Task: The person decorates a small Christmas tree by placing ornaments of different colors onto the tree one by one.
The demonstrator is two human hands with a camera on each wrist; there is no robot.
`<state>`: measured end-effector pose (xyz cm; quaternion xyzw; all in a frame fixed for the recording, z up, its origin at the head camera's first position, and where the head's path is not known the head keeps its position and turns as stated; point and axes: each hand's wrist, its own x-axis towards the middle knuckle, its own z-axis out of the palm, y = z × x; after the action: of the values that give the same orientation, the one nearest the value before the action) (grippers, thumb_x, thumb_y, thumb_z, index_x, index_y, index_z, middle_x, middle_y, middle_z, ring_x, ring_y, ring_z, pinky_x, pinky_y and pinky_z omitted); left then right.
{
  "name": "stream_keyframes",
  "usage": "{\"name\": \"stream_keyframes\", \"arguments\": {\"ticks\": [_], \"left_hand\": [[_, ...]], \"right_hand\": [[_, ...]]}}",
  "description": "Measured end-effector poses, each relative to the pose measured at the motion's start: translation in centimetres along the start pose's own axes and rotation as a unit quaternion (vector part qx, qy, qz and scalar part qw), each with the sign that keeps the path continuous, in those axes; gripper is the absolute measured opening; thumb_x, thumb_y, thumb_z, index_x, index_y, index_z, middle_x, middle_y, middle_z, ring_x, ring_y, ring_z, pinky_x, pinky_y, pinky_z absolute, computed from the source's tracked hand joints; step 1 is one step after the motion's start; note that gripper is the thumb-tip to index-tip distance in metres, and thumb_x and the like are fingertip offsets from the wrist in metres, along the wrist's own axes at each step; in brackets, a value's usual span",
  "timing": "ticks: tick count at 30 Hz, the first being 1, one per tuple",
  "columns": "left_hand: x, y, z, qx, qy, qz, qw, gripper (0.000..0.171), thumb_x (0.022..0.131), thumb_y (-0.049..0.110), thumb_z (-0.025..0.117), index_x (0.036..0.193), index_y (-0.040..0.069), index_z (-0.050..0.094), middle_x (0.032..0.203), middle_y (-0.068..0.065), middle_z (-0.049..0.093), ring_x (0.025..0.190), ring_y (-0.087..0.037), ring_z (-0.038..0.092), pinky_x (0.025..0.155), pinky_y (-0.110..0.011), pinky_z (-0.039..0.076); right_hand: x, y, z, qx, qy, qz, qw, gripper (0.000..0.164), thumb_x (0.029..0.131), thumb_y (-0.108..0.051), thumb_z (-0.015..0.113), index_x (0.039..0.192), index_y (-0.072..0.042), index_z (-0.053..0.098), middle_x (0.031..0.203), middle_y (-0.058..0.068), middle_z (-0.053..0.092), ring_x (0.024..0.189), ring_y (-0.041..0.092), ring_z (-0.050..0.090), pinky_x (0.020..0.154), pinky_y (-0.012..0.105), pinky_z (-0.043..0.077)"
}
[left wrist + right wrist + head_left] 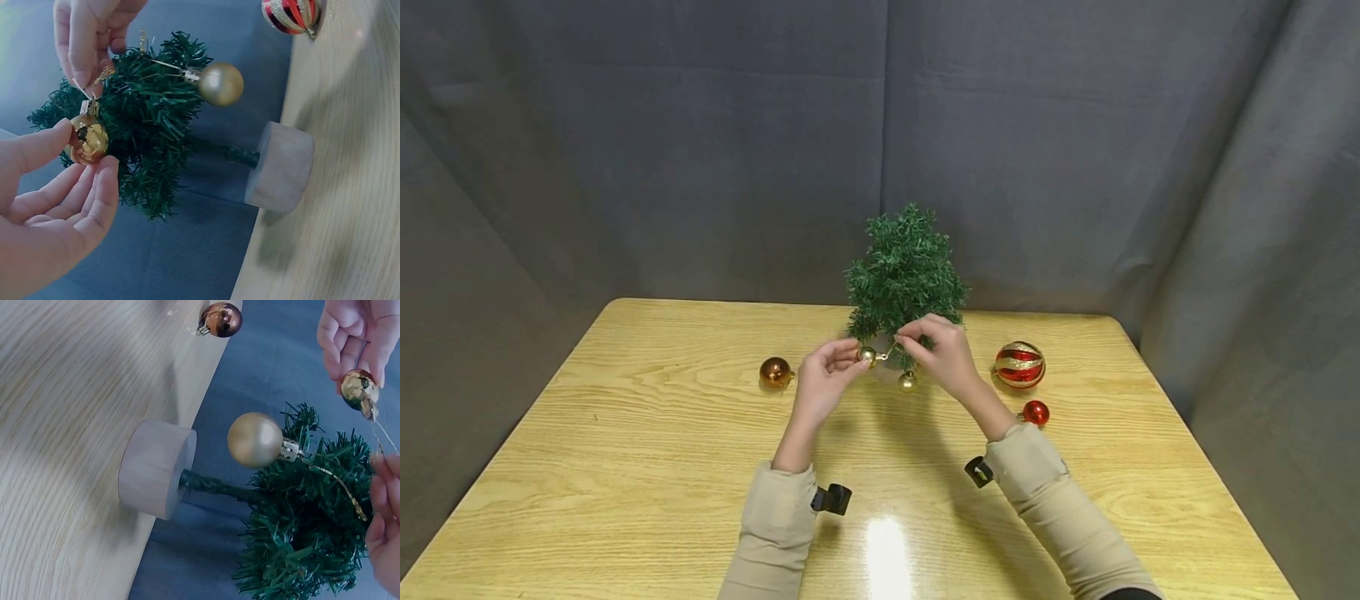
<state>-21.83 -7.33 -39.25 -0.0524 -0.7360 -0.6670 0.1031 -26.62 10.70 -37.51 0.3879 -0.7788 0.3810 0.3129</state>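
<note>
My left hand (827, 377) pinches a small shiny gold Christmas bauble (89, 139) between thumb and fingertips. The fingers of my right hand (946, 354) pinch the thin gold hanging string (380, 434) on that bauble's cap, drawing it up from the cap. Both hands are in front of a small artificial Christmas tree (910, 267) with green needles. A matte gold bauble (255, 440) hangs by its string from a low branch of the tree, close to the right hand. Below the branches stands the tree's round pale wooden base (281, 167).
On the wooden table (662, 467), a copper-brown bauble (775, 372) lies left of the hands. To the right lie a large red and gold striped bauble (1020, 365) and a small red bauble (1036, 412). A grey curtain (737, 167) hangs behind the table.
</note>
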Motion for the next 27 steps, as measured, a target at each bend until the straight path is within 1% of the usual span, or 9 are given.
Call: {"name": "stream_keyframes", "arguments": {"ticks": [3,7,11,14,17,21,27], "left_hand": [[-0.1,-0.1,0.1,0.011,-0.017,-0.001,0.9998,0.034,0.080,0.005,0.066,0.112,-0.005,0.058,0.097,-0.016,0.060,0.086,-0.027,0.057,0.075,-0.033,0.047],[-0.1,-0.2,0.2,0.023,-0.038,0.014,0.9989,0.034,0.081,0.006,0.065,0.111,-0.008,0.057,0.097,-0.019,0.059,0.087,-0.031,0.057,0.076,-0.037,0.047],[0.1,-0.3,0.5,0.032,-0.057,0.020,0.9977,0.033,0.083,0.008,0.063,0.110,-0.009,0.057,0.098,-0.020,0.060,0.088,-0.032,0.057,0.077,-0.039,0.047],[0.1,-0.4,0.7,0.045,-0.061,0.010,0.9970,0.032,0.083,0.011,0.064,0.110,-0.006,0.059,0.097,-0.017,0.061,0.087,-0.028,0.057,0.075,-0.037,0.048],[0.2,-0.6,0.9,0.055,-0.064,0.002,0.9964,0.032,0.083,0.013,0.064,0.110,-0.003,0.059,0.097,-0.015,0.061,0.087,-0.026,0.057,0.074,-0.035,0.048],[0.2,-0.9,1.1,0.068,-0.073,0.003,0.9950,0.033,0.083,0.013,0.064,0.111,-0.003,0.059,0.097,-0.014,0.060,0.085,-0.026,0.057,0.073,-0.035,0.048],[0.6,-0.7,1.1,0.096,-0.090,0.009,0.9912,0.030,0.084,0.013,0.063,0.109,-0.003,0.060,0.096,-0.014,0.061,0.085,-0.025,0.058,0.072,-0.033,0.049]], "right_hand": [[0.2,-0.2,0.1,0.004,0.009,-0.010,1.000,0.006,0.074,0.007,0.067,0.079,0.003,0.067,0.075,0.009,0.062,0.067,0.019,0.056,0.058,0.028,0.048],[0.6,-0.5,0.0,0.001,0.003,-0.012,1.000,0.007,0.076,0.007,0.065,0.083,0.004,0.067,0.077,0.010,0.063,0.069,0.020,0.055,0.057,0.027,0.044],[0.8,-0.7,0.0,0.006,-0.012,0.020,1.000,0.007,0.079,0.005,0.063,0.086,0.004,0.066,0.077,0.010,0.063,0.066,0.018,0.055,0.054,0.026,0.043],[0.9,-0.9,0.0,0.022,-0.026,0.055,0.998,0.007,0.082,0.004,0.060,0.088,0.005,0.065,0.076,0.011,0.064,0.065,0.018,0.059,0.054,0.025,0.047],[0.9,-1.1,0.0,0.032,-0.037,0.077,0.996,0.008,0.083,0.003,0.059,0.088,0.007,0.065,0.077,0.012,0.065,0.066,0.019,0.061,0.055,0.026,0.049],[1.0,-1.1,0.0,0.022,-0.040,0.087,0.995,0.008,0.083,0.003,0.059,0.088,0.006,0.065,0.076,0.011,0.065,0.064,0.018,0.060,0.054,0.026,0.048],[1.1,-1.2,0.2,-0.010,-0.040,0.090,0.995,0.008,0.083,0.001,0.060,0.089,0.003,0.066,0.074,0.008,0.062,0.057,0.013,0.052,0.050,0.025,0.042]]}}
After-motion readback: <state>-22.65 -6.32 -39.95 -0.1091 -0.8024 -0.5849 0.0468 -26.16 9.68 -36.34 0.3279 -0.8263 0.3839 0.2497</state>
